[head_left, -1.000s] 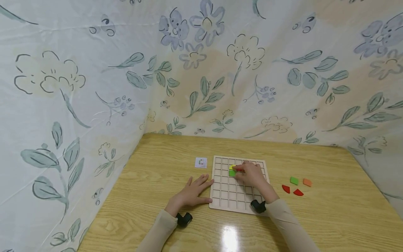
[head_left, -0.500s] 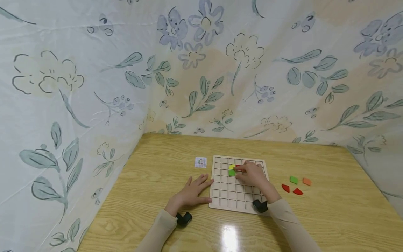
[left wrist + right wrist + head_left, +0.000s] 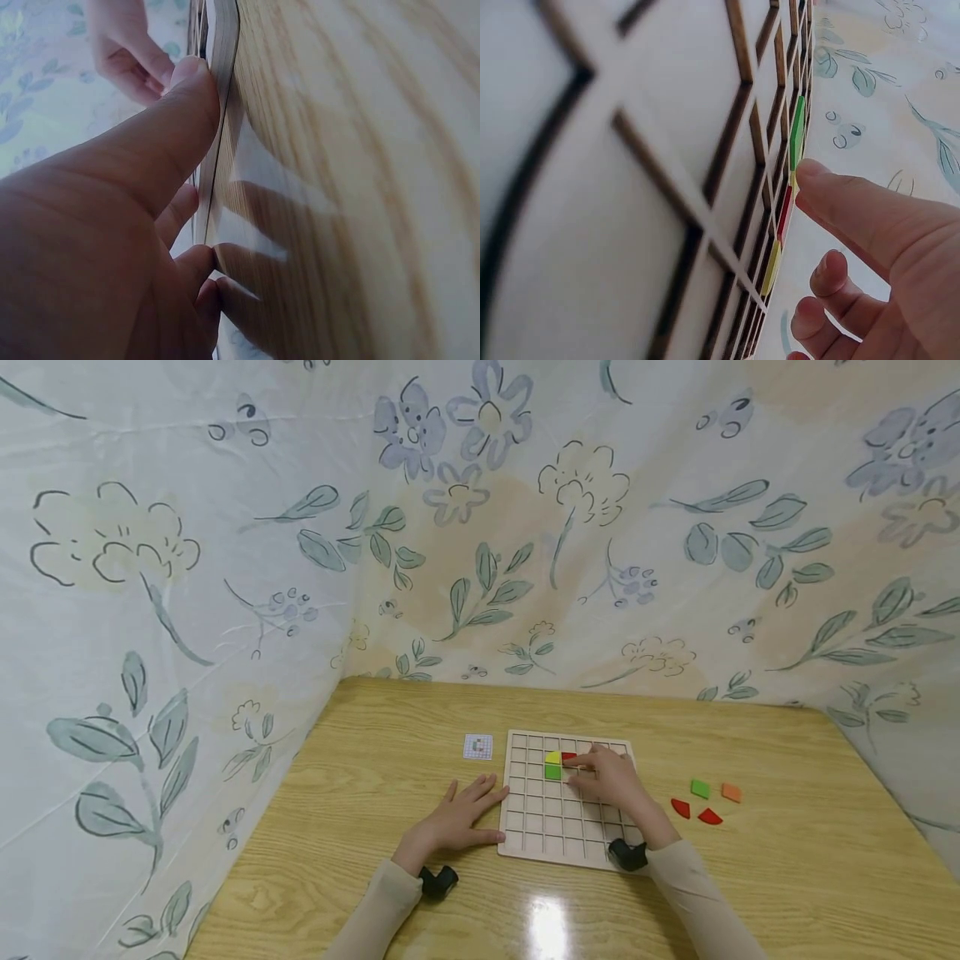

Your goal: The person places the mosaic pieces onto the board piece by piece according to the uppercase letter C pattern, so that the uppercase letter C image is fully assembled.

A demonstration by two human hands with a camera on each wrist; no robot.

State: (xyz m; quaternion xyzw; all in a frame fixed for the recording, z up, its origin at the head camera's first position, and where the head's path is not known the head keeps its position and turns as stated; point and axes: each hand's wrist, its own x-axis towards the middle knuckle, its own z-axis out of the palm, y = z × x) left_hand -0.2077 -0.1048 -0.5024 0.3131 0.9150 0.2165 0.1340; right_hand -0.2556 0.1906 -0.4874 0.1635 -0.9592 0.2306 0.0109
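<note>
A wooden grid board point(image 3: 542, 827) lies on the table. My left hand point(image 3: 453, 820) rests spread at its left edge, and in the left wrist view the thumb point(image 3: 187, 97) touches the rim. Over the board's upper right part is my right hand point(image 3: 611, 778). Its index fingertip lies at a red tile point(image 3: 568, 757), with the thumb apart and nothing pinched. Left of the red tile sit a yellow tile point(image 3: 552, 757) and, below that, a green square tile point(image 3: 552, 772). Another yellow tile point(image 3: 771, 268) shows in the right wrist view; the hand hides it in the head view.
A small pattern card point(image 3: 477, 747) lies left of the board. To the right are a loose green tile point(image 3: 701, 789), an orange tile point(image 3: 731, 792) and two red quarter-round tiles, one the left red piece point(image 3: 681, 809). Floral cloth point(image 3: 480, 568) hangs behind the table.
My right hand has shifted slightly right, its thumb and index finger drawing away from the green tile and uncovering more of the red tile. The left hand has not moved.
</note>
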